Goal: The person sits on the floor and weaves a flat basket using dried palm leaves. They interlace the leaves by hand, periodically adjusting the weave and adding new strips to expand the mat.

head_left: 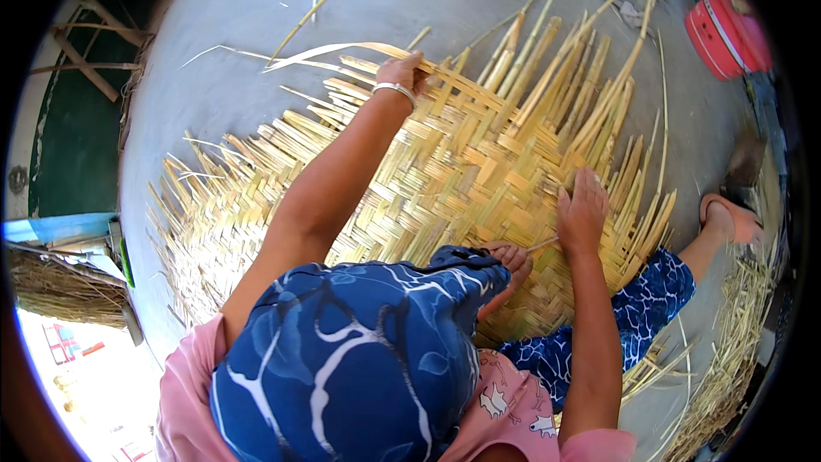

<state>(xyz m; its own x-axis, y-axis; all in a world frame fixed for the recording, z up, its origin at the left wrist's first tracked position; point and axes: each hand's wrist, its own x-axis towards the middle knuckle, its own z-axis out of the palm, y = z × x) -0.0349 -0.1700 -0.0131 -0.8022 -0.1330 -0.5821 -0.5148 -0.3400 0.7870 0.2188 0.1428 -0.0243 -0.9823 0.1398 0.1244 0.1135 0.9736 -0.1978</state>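
Head view: clock positions are taken from the middle of the woven mat [445, 180], which lies on the grey floor [256, 26] directly in front of the person. One container noted: a red container [710, 41] with a pale band, at 2 o'clock, well apart from the mat; its contents cannot be determined.

The left hand [405, 74] is at 11 o'clock, at the far edge of the mat, fingers closed and pinching a pale strip [359, 46]. The loose end of the strip extends toward 9 o'clock of that hand; the mat lies on its 6 o'clock side. The right hand [583, 210] is at 3 o'clock, palm down over the mat, fingers close together, thumb slightly apart. Most of the weave lies on its 9 o'clock side.

Unwoven stalks [586, 77] fan out between 12 and 2 o'clock. A bare foot [510, 263] is on the mat at 5 o'clock. A heap of straw [723, 351] lies at 4 o'clock, beside the mat.
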